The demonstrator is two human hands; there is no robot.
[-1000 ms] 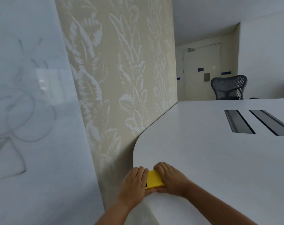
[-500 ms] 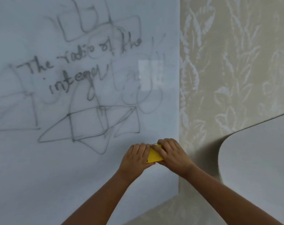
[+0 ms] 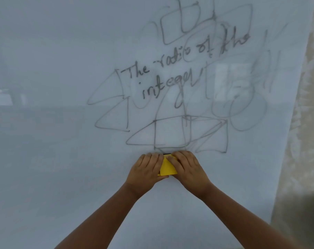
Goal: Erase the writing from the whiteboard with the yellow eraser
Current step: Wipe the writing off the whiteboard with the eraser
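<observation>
The whiteboard (image 3: 53, 159) fills most of the view. Grey handwriting (image 3: 170, 69) reading "The ratio of the integer" sits in its upper middle, over scribbled boxes, triangles and loops (image 3: 172, 133). Both hands hold the yellow eraser (image 3: 167, 168) against the board just below the lowest drawn square. My left hand (image 3: 146, 172) grips its left side and my right hand (image 3: 187, 170) its right side. A dark edge of the eraser shows at its top; the hands hide most of it.
Beige leaf-patterned wallpaper (image 3: 303, 141) runs down the right side past the board's right edge. The board's left and lower areas carry no marks, only faint room reflections.
The view swung from the table and wall onto the whiteboard. Both hands carried the eraser off the table to the board, now left of the board's edge and under the drawings.
</observation>
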